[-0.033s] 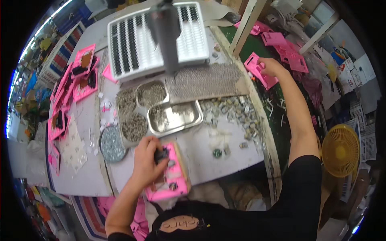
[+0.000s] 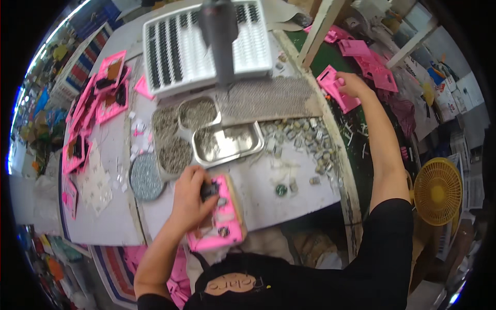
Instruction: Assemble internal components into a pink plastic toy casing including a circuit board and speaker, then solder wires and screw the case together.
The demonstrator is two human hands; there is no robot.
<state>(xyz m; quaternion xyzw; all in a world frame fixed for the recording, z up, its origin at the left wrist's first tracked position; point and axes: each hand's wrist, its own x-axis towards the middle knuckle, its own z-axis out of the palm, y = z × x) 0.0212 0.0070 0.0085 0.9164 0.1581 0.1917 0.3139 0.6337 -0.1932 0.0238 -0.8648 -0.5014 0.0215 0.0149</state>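
Note:
My left hand (image 2: 192,199) is closed over the left side of a pink plastic housing (image 2: 235,231) at the table's front edge. Its thumb and fingers are on a black part (image 2: 208,190) inside the housing. Small metal and round dark parts sit along the housing's open face. Out to the right, my right hand (image 2: 352,86) reaches over a green surface, its bent fingers closed on a pink plastic panel (image 2: 347,102). The panel's grip side is partly hidden by the fingers. A dark, blurred hanging power tool (image 2: 219,44) stands upright between the hands, farther back.
Metal trays of small grey parts (image 2: 227,157) sit mid-table, beside a round dish (image 2: 147,178). Behind is a white rack (image 2: 206,82) with black pieces. Loose small metal parts (image 2: 315,142) lie right; pink housings (image 2: 111,111) pile left. A yellow fan (image 2: 438,191) stands right.
The whole view has shifted slightly, with the table's things a little farther right in the picture. Both hands keep their hold on the pink pieces.

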